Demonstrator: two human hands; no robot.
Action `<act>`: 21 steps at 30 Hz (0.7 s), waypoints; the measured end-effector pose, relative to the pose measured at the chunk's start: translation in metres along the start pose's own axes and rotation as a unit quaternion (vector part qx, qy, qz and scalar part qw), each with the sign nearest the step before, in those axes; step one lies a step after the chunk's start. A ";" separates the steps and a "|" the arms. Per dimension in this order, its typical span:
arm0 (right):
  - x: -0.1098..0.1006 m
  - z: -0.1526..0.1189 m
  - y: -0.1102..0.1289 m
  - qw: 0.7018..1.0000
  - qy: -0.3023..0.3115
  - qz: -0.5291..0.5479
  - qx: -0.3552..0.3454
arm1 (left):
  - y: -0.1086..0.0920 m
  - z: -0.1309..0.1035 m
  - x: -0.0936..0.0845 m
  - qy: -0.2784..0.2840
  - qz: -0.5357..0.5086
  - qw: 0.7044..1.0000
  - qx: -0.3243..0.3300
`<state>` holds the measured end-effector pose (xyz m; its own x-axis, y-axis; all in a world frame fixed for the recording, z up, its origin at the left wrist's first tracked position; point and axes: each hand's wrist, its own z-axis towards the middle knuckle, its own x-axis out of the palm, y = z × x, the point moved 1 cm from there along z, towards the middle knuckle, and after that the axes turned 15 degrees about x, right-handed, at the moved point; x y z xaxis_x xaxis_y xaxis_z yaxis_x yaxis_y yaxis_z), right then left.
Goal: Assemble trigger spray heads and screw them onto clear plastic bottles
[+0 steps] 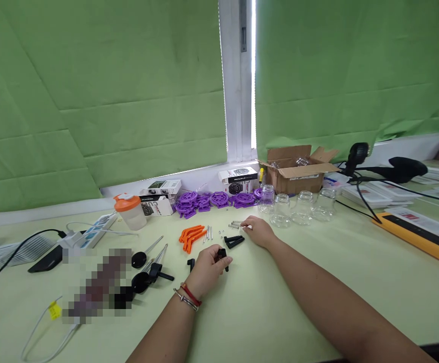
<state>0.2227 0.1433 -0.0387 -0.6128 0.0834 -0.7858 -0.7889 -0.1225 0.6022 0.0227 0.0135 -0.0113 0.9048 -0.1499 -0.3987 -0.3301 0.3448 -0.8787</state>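
Note:
Between the thumb and fingers of my left hand is a small black plastic part, held upright just above the table. My right hand reaches farther forward, its fingertips pinched at the end of the small metal springs; the exact grip is partly hidden. Black plastic handles lie between the two hands. Beside my left wrist rests another black piece. Orange plastic levers lie in a pile to the left, with thin metal pins next to them.
Purple plastic frames line the back, near printed boxes. Glass jars and an open cardboard box stand back right. At left are black-topped metal rods, an orange-lidded cup and a power strip.

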 end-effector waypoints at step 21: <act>0.002 -0.003 0.010 0.997 0.000 -0.076 -0.022 | 0.001 0.000 0.000 0.011 0.005 1.000 0.002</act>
<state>0.2138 0.1388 -0.0352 -0.4869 0.1038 -0.8672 -0.8695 -0.1513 0.4701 0.0229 0.0136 -0.0120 0.8958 -0.1663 -0.4122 -0.3375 0.3491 -0.8742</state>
